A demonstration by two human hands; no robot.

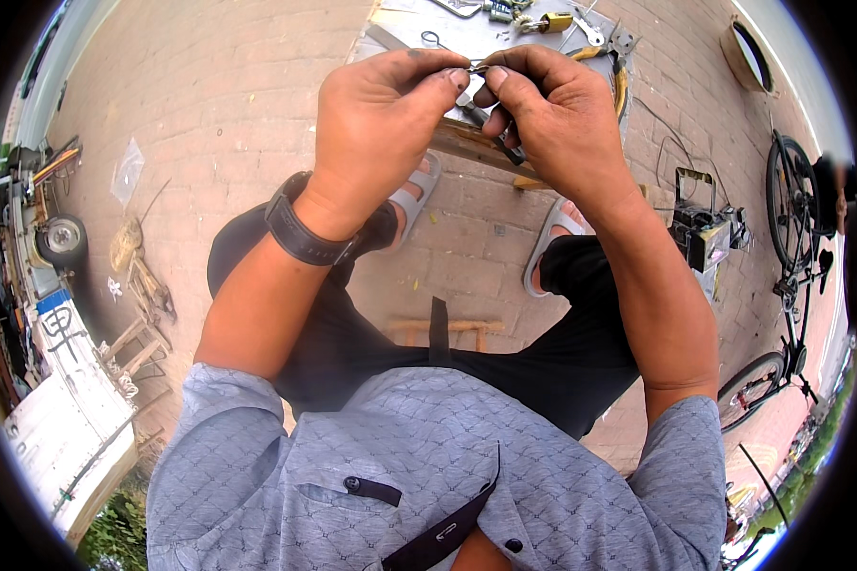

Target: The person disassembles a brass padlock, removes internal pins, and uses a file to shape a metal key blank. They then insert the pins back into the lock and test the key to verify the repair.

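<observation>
Over a low work table, my two hands meet at the fingertips. My left hand is closed in a pinch on one end of a small, thin metal piece. The other end is pinched between the thumb and forefinger of my right hand. What the piece is exactly is too small to make out. A dark, bar-like tool shows below my right fingers; I cannot tell whether they hold it. Beyond the hands lie a brass padlock and yellow-handled pliers.
A dark metal machine stands on the brick paving right of the table. Farther right are a bicycle and a round basin. At left sit a wheeled cart and a small wooden frame.
</observation>
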